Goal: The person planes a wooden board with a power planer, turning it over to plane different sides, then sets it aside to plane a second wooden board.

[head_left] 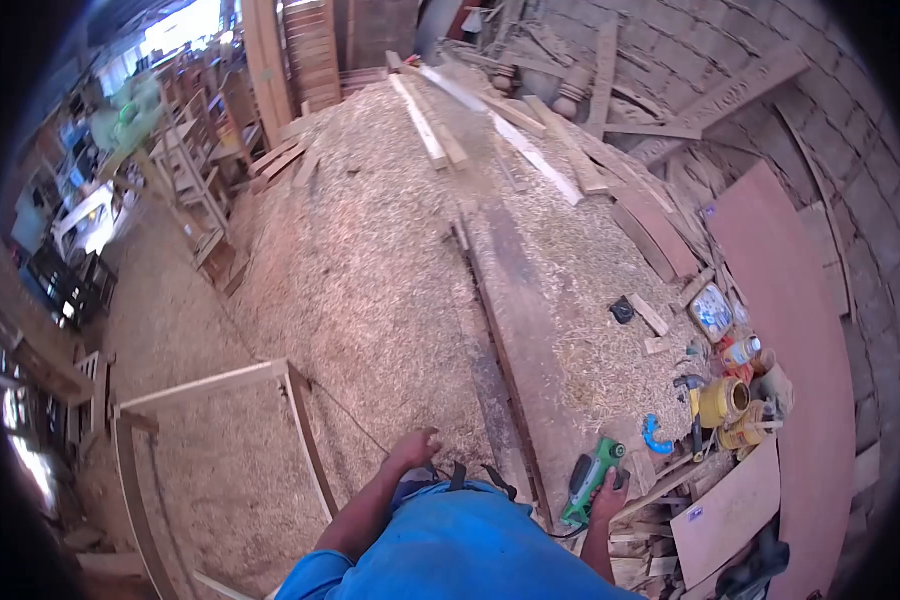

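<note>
Green power tool [592, 482] — against right fingers [621, 482], clasped round its side — left fingers [429, 440] curled in.

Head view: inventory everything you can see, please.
Power tool: 1, green, lower right
Hammer: 1, yellow and black, right side
Container: 1, yellow, beside hammer
Curved piece: 1, blue, left of hammer
Large plywood sheet: 1, reddish, far right
Boards: several, pale, top centre
Wooden frame: 1, pale, lower left
Fan: 1, green, upper left
Wood shavings: uncounted, tan, across middle
Block wall: 1, grey, upper right
Other clutter: uncountable, mixed, both sides
Shirt: 1, blue, bottom centre
Left hand: 1, bare, lower centre
Right hand: 1, bare, on power tool
</note>
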`<action>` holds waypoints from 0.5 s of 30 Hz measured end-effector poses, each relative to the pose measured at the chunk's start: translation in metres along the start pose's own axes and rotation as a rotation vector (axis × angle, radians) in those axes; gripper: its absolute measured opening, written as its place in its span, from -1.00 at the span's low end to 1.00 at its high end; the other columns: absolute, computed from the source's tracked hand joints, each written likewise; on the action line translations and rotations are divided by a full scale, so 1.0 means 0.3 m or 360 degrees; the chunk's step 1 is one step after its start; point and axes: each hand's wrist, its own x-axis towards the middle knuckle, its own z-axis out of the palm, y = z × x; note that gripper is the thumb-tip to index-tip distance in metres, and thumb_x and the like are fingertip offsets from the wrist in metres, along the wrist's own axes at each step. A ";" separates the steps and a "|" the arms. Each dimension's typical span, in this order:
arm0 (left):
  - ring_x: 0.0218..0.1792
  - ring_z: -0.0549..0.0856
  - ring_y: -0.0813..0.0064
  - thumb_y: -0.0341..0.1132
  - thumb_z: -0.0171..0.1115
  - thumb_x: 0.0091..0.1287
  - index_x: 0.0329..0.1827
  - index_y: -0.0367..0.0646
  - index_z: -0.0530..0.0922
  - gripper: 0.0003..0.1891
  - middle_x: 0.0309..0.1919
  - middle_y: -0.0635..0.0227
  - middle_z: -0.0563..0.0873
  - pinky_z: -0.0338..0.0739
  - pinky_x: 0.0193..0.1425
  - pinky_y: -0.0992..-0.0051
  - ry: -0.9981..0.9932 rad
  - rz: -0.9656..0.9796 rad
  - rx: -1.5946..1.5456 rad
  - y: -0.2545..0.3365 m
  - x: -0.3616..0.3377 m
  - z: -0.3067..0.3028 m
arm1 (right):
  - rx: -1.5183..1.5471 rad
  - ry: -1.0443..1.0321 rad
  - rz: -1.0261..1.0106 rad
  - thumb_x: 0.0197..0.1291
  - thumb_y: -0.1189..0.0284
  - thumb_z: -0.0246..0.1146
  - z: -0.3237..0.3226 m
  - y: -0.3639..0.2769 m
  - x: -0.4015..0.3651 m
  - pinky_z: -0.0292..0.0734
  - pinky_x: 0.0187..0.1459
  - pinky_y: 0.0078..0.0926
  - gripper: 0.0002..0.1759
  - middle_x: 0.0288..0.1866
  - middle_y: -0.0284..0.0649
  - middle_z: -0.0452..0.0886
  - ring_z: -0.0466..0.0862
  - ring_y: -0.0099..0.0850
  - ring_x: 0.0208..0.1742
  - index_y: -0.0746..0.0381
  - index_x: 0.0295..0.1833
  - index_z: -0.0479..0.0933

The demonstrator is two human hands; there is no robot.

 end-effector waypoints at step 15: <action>-0.24 0.78 0.33 -0.01 0.38 0.49 0.11 -0.11 0.79 -0.63 -0.17 0.17 0.83 0.73 -0.06 0.14 -0.0389 -0.0843 -0.0399 -0.134 0.702 -0.244 | -0.0462 0.0353 -0.0280 0.63 -0.02 0.18 0.021 -0.026 -0.023 0.64 0.00 -0.15 -0.43 0.06 -0.04 0.73 0.70 -0.17 -0.03 0.30 0.29 0.61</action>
